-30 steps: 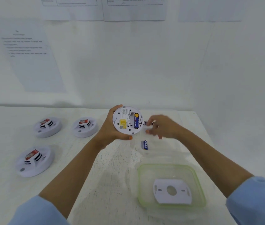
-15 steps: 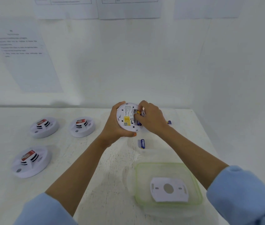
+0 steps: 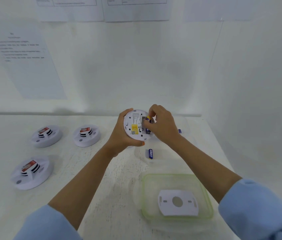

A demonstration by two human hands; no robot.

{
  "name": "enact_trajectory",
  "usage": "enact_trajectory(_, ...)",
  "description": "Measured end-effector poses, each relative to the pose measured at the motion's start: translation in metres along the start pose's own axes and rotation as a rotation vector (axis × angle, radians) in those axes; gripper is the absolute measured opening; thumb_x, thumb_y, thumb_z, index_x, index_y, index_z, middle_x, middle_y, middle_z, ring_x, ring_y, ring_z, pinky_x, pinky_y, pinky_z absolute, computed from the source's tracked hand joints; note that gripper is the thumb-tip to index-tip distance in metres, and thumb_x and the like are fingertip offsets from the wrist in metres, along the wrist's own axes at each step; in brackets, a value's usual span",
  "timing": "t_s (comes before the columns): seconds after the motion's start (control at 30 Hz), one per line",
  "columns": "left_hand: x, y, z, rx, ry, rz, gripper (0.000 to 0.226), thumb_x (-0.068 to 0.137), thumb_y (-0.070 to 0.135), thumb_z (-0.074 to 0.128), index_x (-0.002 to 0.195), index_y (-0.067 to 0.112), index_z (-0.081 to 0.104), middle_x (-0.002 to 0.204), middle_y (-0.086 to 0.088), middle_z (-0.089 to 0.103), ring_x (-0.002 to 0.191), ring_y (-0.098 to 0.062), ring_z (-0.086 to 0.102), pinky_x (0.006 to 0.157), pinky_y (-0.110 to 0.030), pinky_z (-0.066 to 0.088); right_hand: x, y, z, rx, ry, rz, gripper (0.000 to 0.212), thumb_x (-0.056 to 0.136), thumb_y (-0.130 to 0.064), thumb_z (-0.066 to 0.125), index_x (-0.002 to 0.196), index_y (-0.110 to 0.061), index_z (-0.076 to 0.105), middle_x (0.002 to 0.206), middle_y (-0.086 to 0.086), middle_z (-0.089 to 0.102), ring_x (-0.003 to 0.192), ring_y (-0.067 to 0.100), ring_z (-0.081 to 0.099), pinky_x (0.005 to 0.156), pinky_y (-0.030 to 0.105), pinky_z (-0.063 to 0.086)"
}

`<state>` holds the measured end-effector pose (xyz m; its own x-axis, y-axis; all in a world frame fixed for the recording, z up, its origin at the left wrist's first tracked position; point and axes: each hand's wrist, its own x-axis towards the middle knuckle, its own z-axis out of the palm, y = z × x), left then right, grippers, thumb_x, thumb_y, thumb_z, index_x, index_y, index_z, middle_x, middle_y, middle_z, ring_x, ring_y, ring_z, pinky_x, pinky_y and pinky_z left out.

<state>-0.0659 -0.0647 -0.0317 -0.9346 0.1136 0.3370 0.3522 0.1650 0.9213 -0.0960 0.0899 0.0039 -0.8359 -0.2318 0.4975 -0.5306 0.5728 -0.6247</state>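
Observation:
My left hand grips a round white smoke detector above the table, its back turned toward me, showing a yellow label and the battery bay. My right hand is at the bay, its fingertips pinching a blue and yellow battery against the detector. A second blue battery lies on the table just below the hands. Another small blue battery end peeks out behind my right wrist.
Three white smoke detectors sit face up on the left of the white table. A clear green-rimmed container at the front right holds a white mounting plate. White walls with paper sheets stand behind and to the right.
My right hand has come from beside the detector onto its back, bringing a battery into the bay. The left hand keeps holding the detector, which has tilted slightly.

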Motion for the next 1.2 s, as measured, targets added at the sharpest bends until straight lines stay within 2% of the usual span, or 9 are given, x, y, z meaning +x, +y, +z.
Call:
enact_trajectory(0.17,0.001,0.000,0.003,0.002,0.007,0.008,0.100,0.045,-0.003,0.078,0.129,0.018,0.028,0.121,0.009,0.045,0.103,0.012,0.052,0.079,-0.013,0.049,-0.008,-0.003,-0.003,0.116,0.102,-0.054,0.014,0.073,-0.003,0.067,0.083,-0.006,0.057,0.077,0.005,0.057,0.065,0.016,0.050,0.062,0.029,0.047)
enact_trajectory(0.33,0.000,-0.004,-0.003,0.020,0.020,-0.010,0.103,0.045,0.000,0.080,0.131,0.021,0.028,0.124,0.010,0.043,0.106,0.012,0.049,0.082,-0.013,0.049,-0.005,0.003,-0.021,0.374,0.286,0.254,0.022,0.067,0.002,0.073,0.077,-0.012,0.060,0.066,-0.007,0.057,0.051,-0.006,0.053,0.057,0.011,0.046)
enact_trajectory(0.53,-0.001,-0.007,-0.013,0.014,0.081,-0.033,0.102,0.044,0.002,0.080,0.128,0.029,0.029,0.126,0.012,0.043,0.110,0.008,0.048,0.083,-0.012,0.048,-0.029,0.030,-0.007,-0.021,-0.307,0.490,0.017,0.062,0.001,0.078,0.076,0.003,0.067,0.077,0.013,0.064,0.068,0.016,0.054,0.050,0.019,0.043)
enact_trajectory(0.7,-0.001,-0.010,-0.018,0.022,0.069,-0.034,0.103,0.045,0.003,0.081,0.129,0.030,0.029,0.128,0.012,0.043,0.112,0.007,0.048,0.085,-0.014,0.049,-0.029,0.033,0.001,-0.091,-0.392,0.472,0.018,0.069,-0.002,0.074,0.080,0.012,0.069,0.092,0.024,0.070,0.076,0.022,0.064,0.060,0.023,0.045)
enact_trajectory(0.83,0.002,-0.011,-0.018,0.027,0.058,-0.043,0.105,0.045,0.004,0.081,0.132,0.028,0.028,0.128,0.013,0.042,0.111,0.010,0.047,0.088,-0.016,0.049,-0.028,0.029,-0.001,-0.187,-0.565,0.409,0.034,0.080,-0.012,0.069,0.103,0.013,0.063,0.111,0.023,0.065,0.105,0.035,0.060,0.077,0.028,0.048)
enact_trajectory(0.97,0.007,-0.011,-0.019,0.035,0.049,-0.040,0.104,0.046,0.004,0.080,0.133,0.026,0.028,0.127,0.014,0.041,0.107,0.014,0.047,0.083,-0.011,0.048,-0.001,0.025,-0.025,-0.162,-0.525,0.402,0.015,0.077,-0.010,0.071,0.092,-0.008,0.069,0.070,-0.001,0.061,0.057,0.014,0.060,0.050,0.016,0.046)
enact_trajectory(1.07,0.011,-0.010,-0.021,0.028,0.051,-0.045,0.105,0.042,0.009,0.083,0.131,0.031,0.030,0.128,0.012,0.042,0.105,0.014,0.049,0.081,-0.024,0.053,0.031,0.031,-0.030,-0.289,-0.400,0.312,0.019,0.073,-0.018,0.073,0.092,-0.015,0.069,0.082,-0.007,0.055,0.071,0.015,0.057,0.068,0.024,0.045)
enact_trajectory(1.13,0.014,-0.010,-0.021,0.021,0.059,-0.066,0.103,0.039,0.018,0.083,0.126,0.039,0.033,0.128,0.014,0.043,0.105,0.011,0.051,0.078,-0.042,0.052,0.045,0.041,-0.018,-0.398,-0.517,0.251,0.035,0.075,-0.026,0.073,0.108,-0.017,0.065,0.105,-0.007,0.052,0.096,0.017,0.056,0.082,0.030,0.045)
enact_trajectory(1.2,0.017,-0.012,-0.021,0.029,0.061,-0.074,0.103,0.038,0.023,0.082,0.127,0.039,0.032,0.127,0.016,0.043,0.106,0.010,0.051,0.076,-0.039,0.053,0.054,0.054,0.000,-0.453,-0.694,0.203,0.043,0.079,-0.029,0.070,0.119,-0.018,0.060,0.124,-0.002,0.053,0.108,0.020,0.054,0.093,0.034,0.045)
